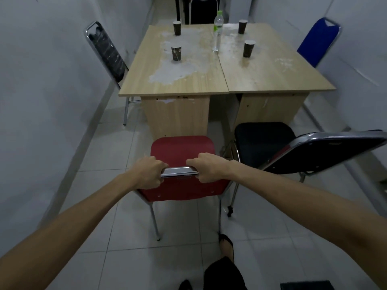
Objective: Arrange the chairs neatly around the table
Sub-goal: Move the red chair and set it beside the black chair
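A red chair [181,149] stands in front of me, facing the near end of the wooden table [209,80]. My left hand [149,173] and my right hand [206,167] both grip the chrome top rail of its backrest. To its right a black chair [263,141] is turned at an angle, its backrest reaching toward the right edge of the view. A black chair [106,55] stands at the table's left side against the wall. A blue chair [318,42] is at the right side. Another dark chair [203,9] is at the far end.
On the table stand several dark paper cups [176,53] and a clear plastic bottle [217,32]; white stains mark the top. White walls close in on both sides. The floor is white tile. My leg and foot [226,248] are below the red chair.
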